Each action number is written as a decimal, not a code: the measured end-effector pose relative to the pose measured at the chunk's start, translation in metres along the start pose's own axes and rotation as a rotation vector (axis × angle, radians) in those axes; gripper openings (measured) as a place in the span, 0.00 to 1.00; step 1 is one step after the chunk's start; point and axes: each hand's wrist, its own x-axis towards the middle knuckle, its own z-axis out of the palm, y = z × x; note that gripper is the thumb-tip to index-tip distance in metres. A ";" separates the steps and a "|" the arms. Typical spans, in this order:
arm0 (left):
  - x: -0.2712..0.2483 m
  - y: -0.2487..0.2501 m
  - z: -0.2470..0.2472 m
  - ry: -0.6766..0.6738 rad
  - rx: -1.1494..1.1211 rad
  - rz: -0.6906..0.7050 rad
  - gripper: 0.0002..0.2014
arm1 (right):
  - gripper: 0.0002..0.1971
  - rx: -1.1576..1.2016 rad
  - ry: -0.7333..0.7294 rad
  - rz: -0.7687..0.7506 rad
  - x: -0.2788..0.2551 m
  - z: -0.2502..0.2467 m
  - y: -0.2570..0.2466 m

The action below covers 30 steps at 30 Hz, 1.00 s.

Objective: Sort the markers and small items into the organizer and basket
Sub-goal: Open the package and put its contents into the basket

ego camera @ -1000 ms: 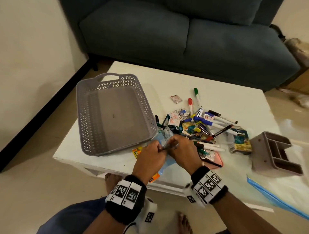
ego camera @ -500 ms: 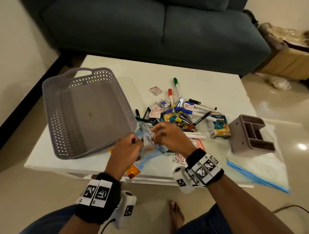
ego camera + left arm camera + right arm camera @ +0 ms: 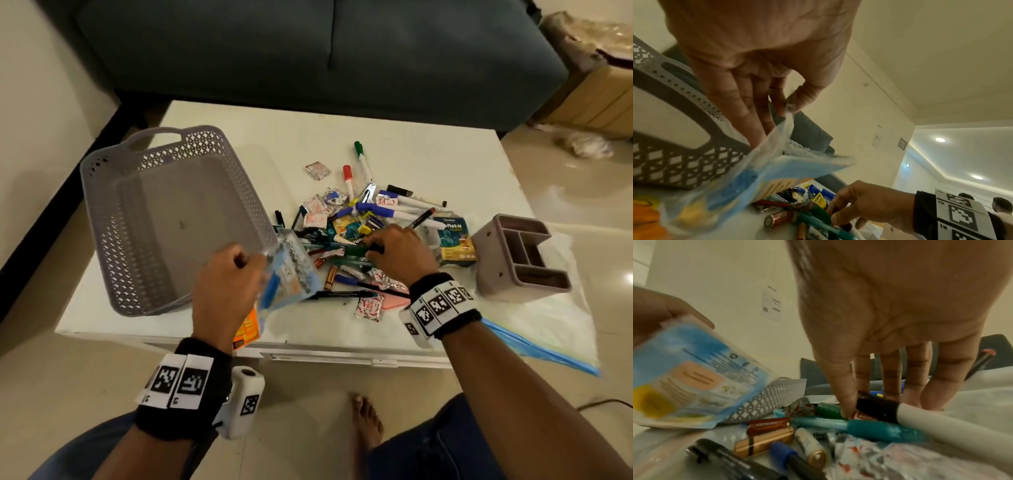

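Note:
My left hand (image 3: 236, 270) pinches a corner of a blue and clear plastic packet (image 3: 291, 274) between thumb and fingers, lifted beside the near right corner of the grey basket (image 3: 102, 192). The packet (image 3: 777, 170) hangs tilted above the table. My right hand (image 3: 394, 251) reaches into the pile of markers and small items (image 3: 359, 212). Its thumb and fingers close round the black cap of a white marker (image 3: 877, 408). The grey organizer (image 3: 493, 260) stands at the right with nothing showing in its compartments. The basket holds nothing.
Batteries (image 3: 764, 438), teal pens (image 3: 869, 428), sachets and a green box (image 3: 452, 240) lie in the pile on the white table (image 3: 411, 137). An orange packet (image 3: 248, 329) overhangs the near edge. A clear zip bag (image 3: 548, 325) lies under the organizer. A dark sofa (image 3: 308, 51) stands behind.
My hands have parted. The left keeps the blue packet and has lifted it toward the basket; the right has let go of it and moved right into the pile.

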 end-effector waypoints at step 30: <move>0.010 -0.007 -0.023 0.134 -0.185 -0.027 0.11 | 0.23 -0.040 -0.214 -0.376 0.005 0.019 -0.017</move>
